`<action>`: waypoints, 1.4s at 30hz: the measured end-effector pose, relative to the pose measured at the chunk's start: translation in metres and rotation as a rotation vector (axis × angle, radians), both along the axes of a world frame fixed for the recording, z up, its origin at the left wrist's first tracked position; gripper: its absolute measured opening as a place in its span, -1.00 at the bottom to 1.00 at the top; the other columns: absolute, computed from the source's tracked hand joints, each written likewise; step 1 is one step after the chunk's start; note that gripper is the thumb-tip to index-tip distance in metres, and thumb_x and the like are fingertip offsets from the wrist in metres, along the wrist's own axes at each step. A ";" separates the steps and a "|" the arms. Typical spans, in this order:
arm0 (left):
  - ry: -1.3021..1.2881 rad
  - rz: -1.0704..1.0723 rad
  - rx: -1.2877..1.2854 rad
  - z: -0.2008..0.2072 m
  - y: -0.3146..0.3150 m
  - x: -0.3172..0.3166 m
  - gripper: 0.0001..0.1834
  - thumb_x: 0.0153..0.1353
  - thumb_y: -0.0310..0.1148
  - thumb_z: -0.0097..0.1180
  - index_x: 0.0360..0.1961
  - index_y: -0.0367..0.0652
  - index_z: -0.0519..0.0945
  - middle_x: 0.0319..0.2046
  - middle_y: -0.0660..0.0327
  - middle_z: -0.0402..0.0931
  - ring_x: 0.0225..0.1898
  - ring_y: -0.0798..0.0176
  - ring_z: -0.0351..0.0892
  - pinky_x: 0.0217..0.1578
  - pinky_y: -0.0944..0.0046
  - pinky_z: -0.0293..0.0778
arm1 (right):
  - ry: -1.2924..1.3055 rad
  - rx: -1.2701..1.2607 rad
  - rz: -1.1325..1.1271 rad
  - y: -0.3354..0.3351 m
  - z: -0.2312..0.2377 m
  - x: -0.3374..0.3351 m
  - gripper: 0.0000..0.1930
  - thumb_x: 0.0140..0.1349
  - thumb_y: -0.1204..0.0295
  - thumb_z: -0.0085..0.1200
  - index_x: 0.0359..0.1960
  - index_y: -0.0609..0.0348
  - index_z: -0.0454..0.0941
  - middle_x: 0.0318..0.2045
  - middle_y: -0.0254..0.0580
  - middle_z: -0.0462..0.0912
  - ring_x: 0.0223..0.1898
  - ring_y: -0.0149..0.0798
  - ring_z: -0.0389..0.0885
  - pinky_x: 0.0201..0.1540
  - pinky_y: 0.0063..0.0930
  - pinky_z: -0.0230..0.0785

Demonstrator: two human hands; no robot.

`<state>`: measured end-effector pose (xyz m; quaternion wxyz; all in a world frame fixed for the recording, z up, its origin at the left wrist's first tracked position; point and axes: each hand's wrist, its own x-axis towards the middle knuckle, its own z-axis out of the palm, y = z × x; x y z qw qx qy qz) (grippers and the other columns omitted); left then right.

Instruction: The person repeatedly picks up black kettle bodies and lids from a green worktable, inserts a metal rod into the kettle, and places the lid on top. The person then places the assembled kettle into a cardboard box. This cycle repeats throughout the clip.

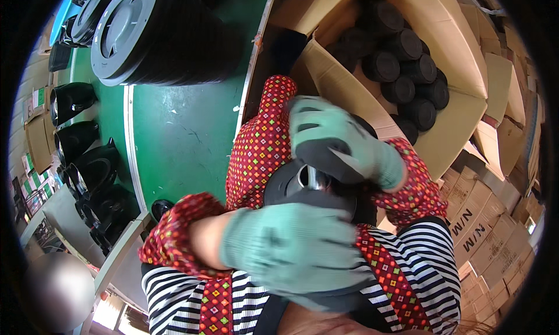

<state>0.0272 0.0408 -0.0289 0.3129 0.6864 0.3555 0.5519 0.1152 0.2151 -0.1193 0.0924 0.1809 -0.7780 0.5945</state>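
Note:
Both hands wear mint-green gloves with black coating and are close together over my lap. Between them is a black round part (280, 186) with a shiny metal tube (312, 177) standing at its middle; much of it is covered by the gloves. My right hand (335, 136) curls closed over the far side of this part, beside the tube. Across its near side lies my left hand (297, 247), smeared by motion, with its fingertips hard to make out.
Right of my hands, an open cardboard box (454, 125) holds several black cylindrical parts (402, 67). A stack of black discs (131, 35) stands on the green table (180, 137) at left. Glossy black housings (90, 166) line its far left side. Cartons (489, 218) are piled at lower right.

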 end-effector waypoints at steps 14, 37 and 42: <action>0.889 0.373 -1.032 0.095 -0.007 0.016 -0.02 0.31 -0.09 0.25 0.49 -0.59 0.12 0.43 -0.49 0.10 0.42 -0.45 0.24 0.36 -0.22 0.32 | -0.211 0.261 0.111 0.011 0.031 -0.014 -0.49 -0.08 0.04 0.55 -0.18 0.10 0.69 -0.28 -0.09 0.68 -0.12 0.05 0.65 0.06 -0.08 0.44; 0.408 0.033 -0.746 -0.016 -0.024 -0.071 -0.25 0.21 -0.44 0.32 0.46 -0.17 0.41 0.01 -0.11 0.70 -0.05 -0.17 0.76 0.00 0.02 0.65 | -0.516 0.755 -0.205 -0.017 0.091 0.025 -0.42 0.08 -0.15 0.43 -0.30 0.14 0.53 -0.47 -0.16 0.61 -0.45 -0.04 0.67 -0.35 -0.18 0.47; 0.431 0.333 -0.641 0.014 -0.046 -0.061 -0.37 0.27 -0.41 0.30 0.37 -0.22 0.45 -0.11 -0.20 0.67 -0.07 -0.26 0.70 -0.08 -0.03 0.61 | -0.088 0.736 -0.403 -0.015 0.107 0.049 -0.12 -0.01 0.02 0.50 0.33 0.21 0.49 0.20 0.08 0.54 0.29 0.22 0.45 0.37 0.11 0.22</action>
